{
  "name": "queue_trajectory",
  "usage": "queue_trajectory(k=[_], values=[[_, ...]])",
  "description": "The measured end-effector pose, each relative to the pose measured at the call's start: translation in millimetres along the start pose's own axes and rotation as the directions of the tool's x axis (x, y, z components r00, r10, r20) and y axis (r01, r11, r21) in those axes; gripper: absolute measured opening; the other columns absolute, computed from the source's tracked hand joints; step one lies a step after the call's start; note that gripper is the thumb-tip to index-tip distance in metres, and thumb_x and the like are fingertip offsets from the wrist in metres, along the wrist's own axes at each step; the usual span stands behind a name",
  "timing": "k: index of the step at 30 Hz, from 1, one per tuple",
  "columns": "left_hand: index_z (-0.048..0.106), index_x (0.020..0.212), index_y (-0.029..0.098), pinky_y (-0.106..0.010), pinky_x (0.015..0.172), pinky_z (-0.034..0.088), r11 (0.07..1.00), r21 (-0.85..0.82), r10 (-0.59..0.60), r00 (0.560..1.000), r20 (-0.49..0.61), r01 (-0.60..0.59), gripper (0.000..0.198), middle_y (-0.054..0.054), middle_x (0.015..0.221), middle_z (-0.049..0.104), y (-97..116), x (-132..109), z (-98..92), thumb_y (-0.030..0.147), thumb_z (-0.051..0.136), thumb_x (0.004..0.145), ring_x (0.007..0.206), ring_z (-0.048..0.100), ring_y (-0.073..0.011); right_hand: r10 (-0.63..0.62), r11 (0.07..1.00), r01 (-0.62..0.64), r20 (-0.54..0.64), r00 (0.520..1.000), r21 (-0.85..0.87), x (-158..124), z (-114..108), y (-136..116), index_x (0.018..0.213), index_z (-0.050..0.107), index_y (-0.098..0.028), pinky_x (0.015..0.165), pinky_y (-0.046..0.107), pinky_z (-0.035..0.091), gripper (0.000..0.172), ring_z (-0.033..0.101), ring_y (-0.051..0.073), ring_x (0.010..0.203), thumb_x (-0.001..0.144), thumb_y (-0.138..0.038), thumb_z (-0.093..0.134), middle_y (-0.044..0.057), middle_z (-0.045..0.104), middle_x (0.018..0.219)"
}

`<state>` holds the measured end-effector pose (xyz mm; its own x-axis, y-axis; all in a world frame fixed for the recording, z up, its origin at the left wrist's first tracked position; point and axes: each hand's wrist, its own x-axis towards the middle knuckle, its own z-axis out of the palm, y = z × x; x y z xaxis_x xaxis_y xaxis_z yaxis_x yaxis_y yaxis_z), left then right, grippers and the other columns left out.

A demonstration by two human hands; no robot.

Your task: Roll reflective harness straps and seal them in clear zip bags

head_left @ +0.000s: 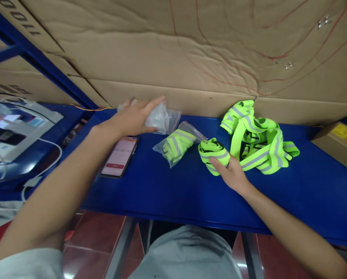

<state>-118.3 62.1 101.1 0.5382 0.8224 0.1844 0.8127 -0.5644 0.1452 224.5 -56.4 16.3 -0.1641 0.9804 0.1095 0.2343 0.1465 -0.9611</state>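
My right hand [233,174] is closed around a rolled-up neon-green reflective strap [213,155] with grey stripes, thumb across its front. At the back of the table, my left hand [135,118] grips clear plastic zip bags [158,118], its thumb below and fingers over the top; part of them is hidden under the palm. Between the hands lies a clear bag with a folded green strap [177,145] inside. Right of the roll, a loose heap of green reflective straps [262,139] rests against the cardboard.
A phone [119,157] with a lit screen lies on the blue table [167,190] below my left wrist. Cardboard [162,62] stands along the back edge. An open carton [339,143] sits at the right; cables and electronics [16,128] crowd the left.
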Motion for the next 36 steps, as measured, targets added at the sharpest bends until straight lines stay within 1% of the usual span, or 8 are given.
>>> queue_trajectory(k=[3,6,10,14,18,26,33,36], values=[[0.008,0.171,0.015,-0.071,0.127,0.024,0.998,0.027,-0.045,0.995,-0.088,0.048,0.092,-0.017,0.169,0.039,18,-8,-26.9,0.059,0.054,0.104,0.150,0.041,-0.0405,0.015,0.997,-0.014,-0.009,1.000,0.070,0,-9,-1,0.122,0.072,-0.018,0.102,0.042,0.061,0.056,0.075,0.028,0.112,0.091,-0.065,0.070,0.011,0.079,0.118],[0.012,0.171,0.017,-0.066,0.124,0.033,0.999,0.038,0.039,0.995,-0.087,-0.036,0.096,-0.020,0.168,0.040,56,-23,-31.4,0.053,0.064,0.100,0.149,0.044,-0.0429,-0.006,0.983,0.009,-0.012,1.000,0.184,-4,-25,-6,0.133,0.068,-0.023,0.100,0.043,0.063,0.064,0.076,0.027,0.113,0.091,-0.071,0.068,0.009,0.078,0.124],[0.025,0.167,0.013,-0.063,0.126,0.027,0.964,0.005,0.264,0.964,-0.013,-0.264,0.101,-0.023,0.161,0.050,116,-39,-3.7,0.047,0.078,0.088,0.144,0.052,-0.0426,-0.061,0.980,0.011,0.244,0.968,0.200,-9,-48,-26,0.135,0.070,-0.025,0.089,0.041,0.067,0.061,0.079,0.027,0.106,0.090,-0.066,0.072,0.008,0.080,0.119],[0.030,0.165,0.012,-0.059,0.128,0.027,0.960,-0.063,0.271,0.962,-0.035,-0.273,0.096,-0.023,0.157,0.054,149,-43,26.4,0.032,0.078,0.084,0.144,0.052,-0.0405,0.135,0.977,-0.193,0.431,0.892,0.094,-3,-59,-47,0.130,0.074,-0.022,0.091,0.037,0.066,0.049,0.078,0.025,0.107,0.094,-0.055,0.073,0.005,0.081,0.111],[0.031,0.165,0.011,-0.063,0.128,0.026,0.959,-0.085,0.270,0.962,-0.032,-0.272,0.097,-0.023,0.156,0.055,160,-41,46.8,0.040,0.079,0.086,0.143,0.052,-0.0424,0.238,0.959,-0.284,0.528,0.815,0.007,4,-66,-43,0.131,0.069,-0.022,0.094,0.031,0.063,0.046,0.075,0.021,0.110,0.096,-0.052,0.071,0.004,0.078,0.118],[0.042,0.159,0.011,-0.066,0.125,0.028,0.947,-0.067,0.313,0.949,-0.041,-0.315,0.093,-0.025,0.144,0.063,166,-42,62.2,0.050,0.082,0.085,0.132,0.059,-0.0455,0.195,0.977,-0.114,0.545,0.815,-0.178,4,-65,-35,0.129,0.063,-0.024,0.085,0.023,0.057,0.042,0.067,0.015,0.101,0.099,-0.053,0.067,0.000,0.071,0.115],[0.045,0.158,0.008,-0.065,0.124,0.032,0.958,-0.016,0.286,0.958,-0.028,-0.287,0.088,-0.025,0.141,0.064,165,-41,66.9,0.055,0.077,0.090,0.130,0.061,-0.0445,0.132,0.978,-0.089,0.232,0.964,-0.187,-3,-34,-28,0.122,0.053,-0.021,0.084,0.028,0.054,0.046,0.066,0.017,0.098,0.094,-0.051,0.072,0.004,0.069,0.111],[0.046,0.156,0.006,-0.063,0.122,0.036,0.956,0.050,0.291,0.955,-0.055,-0.289,0.086,-0.023,0.141,0.065,167,-40,64.8,0.055,0.074,0.092,0.130,0.062,-0.0412,0.059,0.993,-0.039,0.178,0.982,-0.113,-3,-29,-25,0.107,0.054,-0.021,0.078,0.025,0.051,0.039,0.062,0.014,0.087,0.090,-0.047,0.078,0.000,0.065,0.098]])
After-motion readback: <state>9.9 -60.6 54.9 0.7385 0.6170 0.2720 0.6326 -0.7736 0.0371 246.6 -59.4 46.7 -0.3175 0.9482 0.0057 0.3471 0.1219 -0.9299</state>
